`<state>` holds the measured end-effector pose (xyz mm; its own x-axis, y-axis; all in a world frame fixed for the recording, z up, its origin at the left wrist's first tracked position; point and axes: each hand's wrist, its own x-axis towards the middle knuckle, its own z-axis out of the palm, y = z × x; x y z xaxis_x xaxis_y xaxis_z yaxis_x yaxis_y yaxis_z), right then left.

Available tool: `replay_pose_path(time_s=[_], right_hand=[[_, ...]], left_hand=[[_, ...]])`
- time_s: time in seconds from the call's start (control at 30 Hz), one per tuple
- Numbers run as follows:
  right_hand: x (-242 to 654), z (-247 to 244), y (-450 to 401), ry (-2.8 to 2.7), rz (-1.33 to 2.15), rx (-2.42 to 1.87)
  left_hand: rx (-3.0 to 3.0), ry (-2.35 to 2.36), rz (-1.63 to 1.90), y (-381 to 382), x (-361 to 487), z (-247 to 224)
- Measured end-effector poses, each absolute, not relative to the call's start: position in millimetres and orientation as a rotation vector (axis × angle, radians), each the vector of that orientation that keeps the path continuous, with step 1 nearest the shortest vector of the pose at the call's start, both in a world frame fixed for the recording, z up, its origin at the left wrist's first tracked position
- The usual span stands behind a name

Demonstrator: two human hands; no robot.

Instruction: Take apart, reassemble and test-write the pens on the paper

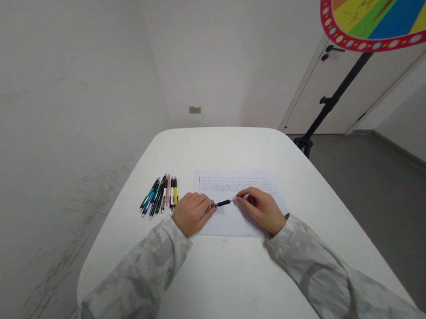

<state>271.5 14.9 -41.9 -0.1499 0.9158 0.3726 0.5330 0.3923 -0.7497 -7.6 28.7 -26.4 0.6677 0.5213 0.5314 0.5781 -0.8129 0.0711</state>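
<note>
A pen (pixel 224 203) with a black grip lies level between my two hands, just above a sheet of paper (pixel 225 225) with rows of handwriting. My left hand (pixel 192 212) is closed around its rear end, so that part is mostly hidden. At the other end, the thumb and fingertips of my right hand (pixel 261 208) pinch at the pen's light-coloured tip. Whether the tip is a separate piece is too small to tell. Left of my left hand, several pens (pixel 159 195) in black, green, blue, pink and yellow lie in a loose bunch.
The white table (pixel 230 148) has rounded corners and stands near the walls. Beyond its right side, a colourful prize wheel (pixel 378 9) is mounted on a black stand (pixel 335 98), in front of a white door (pixel 318 97). Grey floor (pixel 370 186) shows at the right.
</note>
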Motion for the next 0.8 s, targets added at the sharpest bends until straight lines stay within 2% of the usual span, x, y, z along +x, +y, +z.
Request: replay_pose_path(time_s=[0.33,0.8], right_hand=[[265.7,-33.8,8.7,-1.676,0.739,-1.07],[263.4,-33.5,7.7,-1.745,0.709,-1.045]], left_hand=[[-2.767,-0.897,-0.862,28.8,-7.2,-25.9],[-2.749,-0.848,-0.884,27.6,-7.0,-24.0]])
